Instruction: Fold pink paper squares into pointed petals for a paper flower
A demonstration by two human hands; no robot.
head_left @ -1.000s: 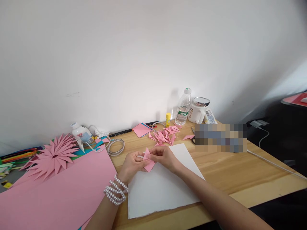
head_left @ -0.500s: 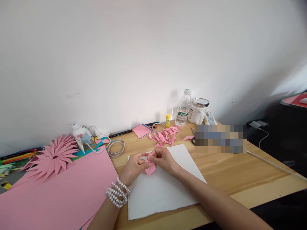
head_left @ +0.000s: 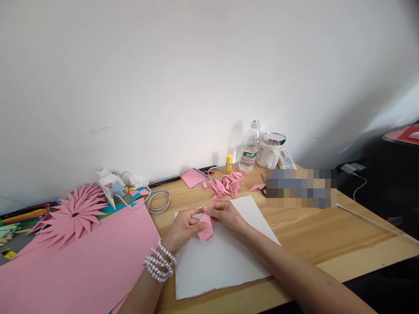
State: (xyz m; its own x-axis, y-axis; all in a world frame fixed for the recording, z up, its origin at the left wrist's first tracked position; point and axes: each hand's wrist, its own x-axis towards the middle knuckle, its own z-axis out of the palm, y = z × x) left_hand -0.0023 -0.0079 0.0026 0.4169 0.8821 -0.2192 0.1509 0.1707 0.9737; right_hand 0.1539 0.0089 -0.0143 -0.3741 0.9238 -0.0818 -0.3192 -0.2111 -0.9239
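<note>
Between my two hands is a small piece of folded pink paper (head_left: 206, 231), held over a white board (head_left: 225, 257). My left hand (head_left: 182, 229), with beaded bracelets at the wrist, pinches its left side between thumb and fingers. At the upper edge, my right hand (head_left: 225, 214) grips the paper with thumb and fingertips. The fingers hide the top of the fold. Just beyond the board lies a pile of folded pink paper pieces (head_left: 224, 185).
A pink paper sheet (head_left: 98, 266) and a pink folded-paper star (head_left: 77, 213) lie at left. Along the wall stand a yellow glue stick (head_left: 229, 164), a water bottle (head_left: 249, 148) and a white mug (head_left: 267, 155). A coiled cable (head_left: 159, 202) rests near the sheet.
The pink paper has turned slightly and shows a smoother, longer face. My right thumb and fingers have shifted a little up along its top edge. Both hands keep hold.
</note>
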